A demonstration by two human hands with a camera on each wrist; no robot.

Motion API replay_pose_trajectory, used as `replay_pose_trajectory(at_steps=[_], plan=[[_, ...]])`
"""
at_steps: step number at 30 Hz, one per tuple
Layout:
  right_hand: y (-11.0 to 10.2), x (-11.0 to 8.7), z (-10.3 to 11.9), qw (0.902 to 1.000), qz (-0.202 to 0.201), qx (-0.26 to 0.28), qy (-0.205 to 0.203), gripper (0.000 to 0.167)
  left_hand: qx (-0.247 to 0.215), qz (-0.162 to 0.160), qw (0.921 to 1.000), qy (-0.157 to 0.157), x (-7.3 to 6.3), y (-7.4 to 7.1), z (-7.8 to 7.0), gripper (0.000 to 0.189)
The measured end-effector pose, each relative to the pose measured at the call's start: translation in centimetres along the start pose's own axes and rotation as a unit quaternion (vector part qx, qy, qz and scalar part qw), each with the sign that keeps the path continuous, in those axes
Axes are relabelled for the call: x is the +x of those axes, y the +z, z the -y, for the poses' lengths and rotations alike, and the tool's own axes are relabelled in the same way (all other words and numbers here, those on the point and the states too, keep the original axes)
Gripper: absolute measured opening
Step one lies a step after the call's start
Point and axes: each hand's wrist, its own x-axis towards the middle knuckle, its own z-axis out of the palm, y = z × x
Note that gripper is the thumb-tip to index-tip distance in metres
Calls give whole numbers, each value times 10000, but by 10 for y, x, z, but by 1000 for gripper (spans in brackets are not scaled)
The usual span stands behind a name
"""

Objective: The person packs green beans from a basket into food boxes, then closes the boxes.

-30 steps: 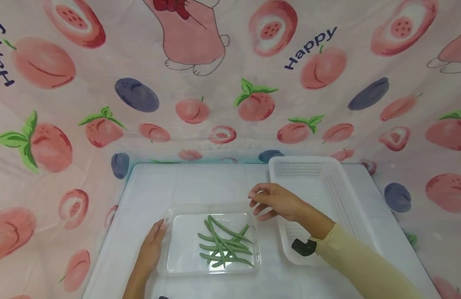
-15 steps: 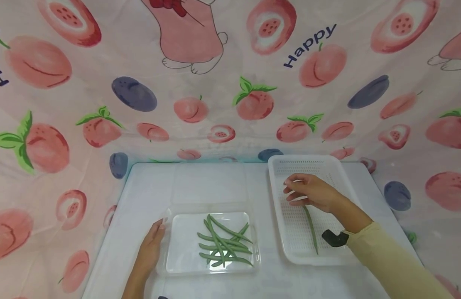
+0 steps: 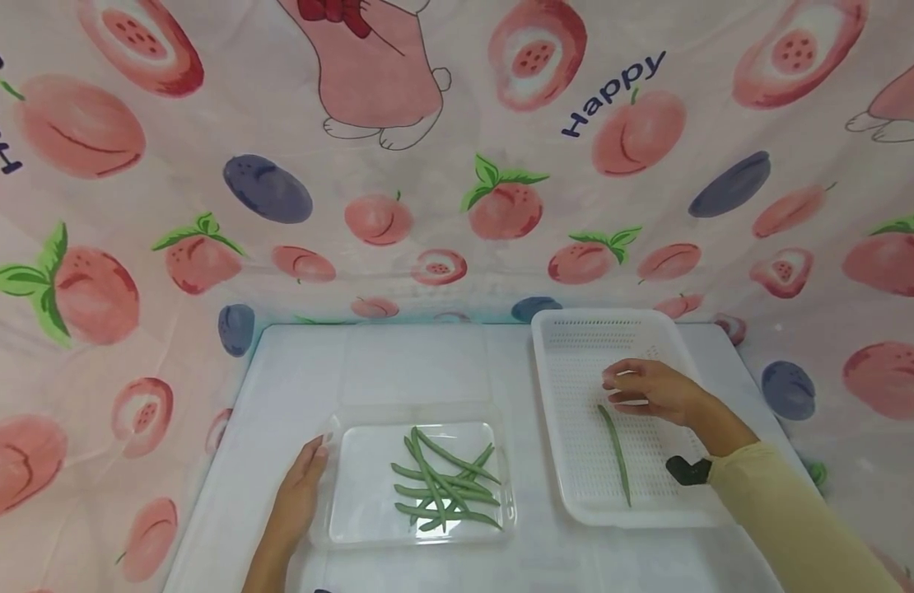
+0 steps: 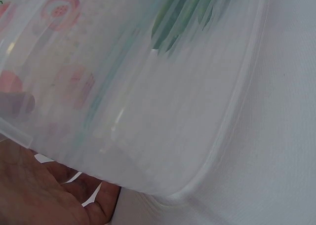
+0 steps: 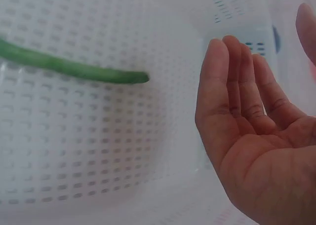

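Note:
A clear plastic box [image 3: 412, 542] holds several green beans [image 3: 445, 486], piled toward its right side. My left hand [image 3: 300, 490] holds the box's left edge, its fingers against the outer wall in the left wrist view. To the right stands a white perforated basket [image 3: 557, 461], with a single green bean [image 3: 617, 461] lying lengthwise on its floor. Above the basket is my right hand [image 3: 653, 391], just past the bean's far end. Its fingers [image 5: 212, 82] are loosely extended, thumb apart, with nothing between them in the right wrist view.
Box and basket stand side by side on a white table [image 3: 412, 362] with a narrow gap between them. Behind the table and along both sides hangs a fruit-print cloth [image 3: 427, 214]. A black strap piece [image 3: 687, 471] sits at my right sleeve [image 3: 783, 511].
My right hand has moved right from beside the clear box to over the basket and let go of a green bean, which now lies there. The left hand stays in place.

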Motion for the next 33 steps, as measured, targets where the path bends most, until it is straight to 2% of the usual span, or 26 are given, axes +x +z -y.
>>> replay_pose_trajectory(at_steps=[18, 33], plan=[[0, 30, -41, 9939, -509, -476, 861, 50, 110, -19, 9999, -90, 1, 1, -1, 76], [5, 30, -57, 9883, -770, -591, 1174, 46, 16, -35, 10000, 2, 0, 0, 1, 73]])
